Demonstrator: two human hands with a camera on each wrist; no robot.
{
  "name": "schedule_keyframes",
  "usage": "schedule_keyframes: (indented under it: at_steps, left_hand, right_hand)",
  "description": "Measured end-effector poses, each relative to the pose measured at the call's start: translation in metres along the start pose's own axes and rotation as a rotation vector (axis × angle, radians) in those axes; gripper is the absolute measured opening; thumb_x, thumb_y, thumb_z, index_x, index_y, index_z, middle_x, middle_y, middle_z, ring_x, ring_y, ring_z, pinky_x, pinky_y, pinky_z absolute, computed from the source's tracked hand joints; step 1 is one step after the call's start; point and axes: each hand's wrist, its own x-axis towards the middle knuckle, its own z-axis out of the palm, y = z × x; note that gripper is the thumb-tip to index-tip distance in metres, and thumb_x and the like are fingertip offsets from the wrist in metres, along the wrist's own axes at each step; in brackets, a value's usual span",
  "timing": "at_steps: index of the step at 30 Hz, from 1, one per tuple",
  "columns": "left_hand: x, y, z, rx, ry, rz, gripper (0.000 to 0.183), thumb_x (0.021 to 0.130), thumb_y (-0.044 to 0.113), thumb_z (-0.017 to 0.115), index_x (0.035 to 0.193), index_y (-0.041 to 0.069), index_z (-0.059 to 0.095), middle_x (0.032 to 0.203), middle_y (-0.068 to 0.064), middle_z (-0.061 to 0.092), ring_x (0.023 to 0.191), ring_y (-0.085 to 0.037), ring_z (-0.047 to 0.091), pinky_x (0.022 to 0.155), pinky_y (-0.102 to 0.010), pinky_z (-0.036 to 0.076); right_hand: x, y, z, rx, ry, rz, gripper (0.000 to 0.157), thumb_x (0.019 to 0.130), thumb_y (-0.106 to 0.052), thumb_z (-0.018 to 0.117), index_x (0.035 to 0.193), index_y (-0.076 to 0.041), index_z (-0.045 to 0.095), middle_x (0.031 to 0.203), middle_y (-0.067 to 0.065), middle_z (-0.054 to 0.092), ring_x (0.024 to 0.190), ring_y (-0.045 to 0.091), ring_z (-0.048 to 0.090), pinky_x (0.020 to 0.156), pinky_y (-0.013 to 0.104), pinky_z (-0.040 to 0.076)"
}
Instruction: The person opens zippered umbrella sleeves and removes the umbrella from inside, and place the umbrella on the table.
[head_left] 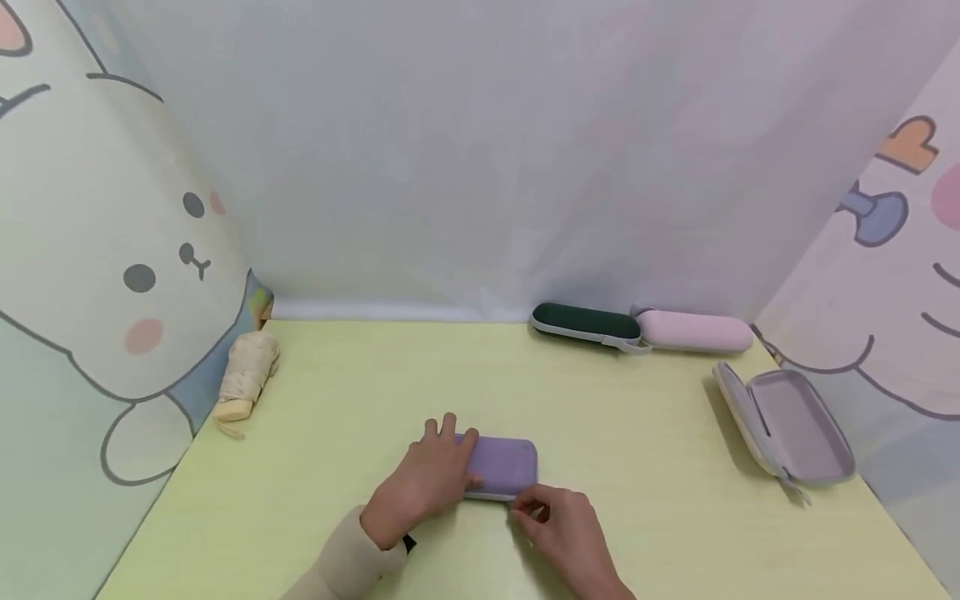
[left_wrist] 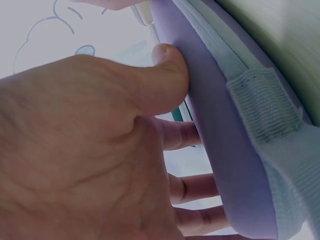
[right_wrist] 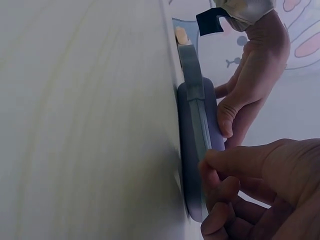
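Note:
A purple zippered case (head_left: pixel 506 465) lies flat on the table at the front middle. My left hand (head_left: pixel 429 482) holds its left part from above, thumb on the near side and fingers spread across the top. In the left wrist view, the thumb (left_wrist: pixel 172 80) presses the purple shell, and a pale fabric strap (left_wrist: pixel 265 105) sits at the zipper seam. At the near right corner my right hand (head_left: pixel 566 529) pinches the zipper pull with thumb and index finger; the pull itself is hidden in the fingertips. The right wrist view shows these fingers against the zipper band (right_wrist: pixel 201 130).
A dark green case (head_left: pixel 585 321) and a pink case (head_left: pixel 696 331) lie at the back right. An opened mauve case (head_left: pixel 802 425) stands near the right edge. A folded beige umbrella-like bundle (head_left: pixel 247 367) lies at the left edge. Printed curtains surround the table (head_left: pixel 390 375).

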Motion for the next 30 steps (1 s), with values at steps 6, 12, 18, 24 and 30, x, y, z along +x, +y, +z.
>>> schedule_keyframes:
  at_steps: [6,12,18,24,30]
  left_hand:
    - [0.004,0.0,-0.006,0.04,0.015,0.003,0.051,0.087,0.046,0.07,0.12,0.01,0.054,0.118,-0.017,0.049,0.094,-0.031,0.049,0.059,-0.04,0.051]
    - [0.004,0.001,-0.007,0.024,-0.006,0.006,0.05,0.088,0.047,0.069,0.119,0.01,0.054,0.117,-0.017,0.048,0.094,-0.031,0.047,0.057,-0.04,0.05]
    - [0.003,0.0,-0.005,0.028,0.0,0.001,0.05,0.088,0.046,0.069,0.118,0.01,0.054,0.115,-0.016,0.048,0.093,-0.03,0.048,0.057,-0.04,0.049]
    - [0.004,-0.002,-0.004,0.036,0.004,-0.007,0.051,0.087,0.047,0.07,0.118,0.01,0.054,0.114,-0.016,0.048,0.093,-0.03,0.048,0.058,-0.04,0.05]
    - [0.002,0.0,-0.001,0.005,-0.016,-0.011,0.051,0.088,0.046,0.069,0.121,0.01,0.054,0.116,-0.016,0.048,0.095,-0.031,0.048,0.057,-0.04,0.05]
  right_hand:
    - [0.004,-0.01,0.004,-0.017,0.049,0.03,0.009,0.079,-0.015,0.081,0.077,-0.022,0.076,0.071,-0.014,0.069,0.061,-0.007,0.052,0.057,0.016,0.043]
    - [0.004,-0.013,0.009,-0.004,0.051,0.035,0.009,0.078,-0.013,0.081,0.076,-0.02,0.076,0.071,-0.015,0.069,0.063,-0.008,0.054,0.06,0.015,0.045]
    - [0.004,-0.013,0.011,-0.013,0.051,0.023,0.012,0.077,-0.012,0.081,0.075,-0.022,0.075,0.07,-0.015,0.069,0.063,-0.008,0.054,0.06,0.016,0.044]
    - [0.006,-0.014,0.014,-0.012,0.056,0.005,0.012,0.077,-0.012,0.08,0.075,-0.023,0.075,0.07,-0.015,0.07,0.064,-0.008,0.055,0.06,0.016,0.045]
    - [0.005,-0.014,0.015,-0.025,0.029,-0.007,0.01,0.077,-0.013,0.081,0.076,-0.022,0.076,0.071,-0.015,0.07,0.063,-0.008,0.053,0.059,0.015,0.044]
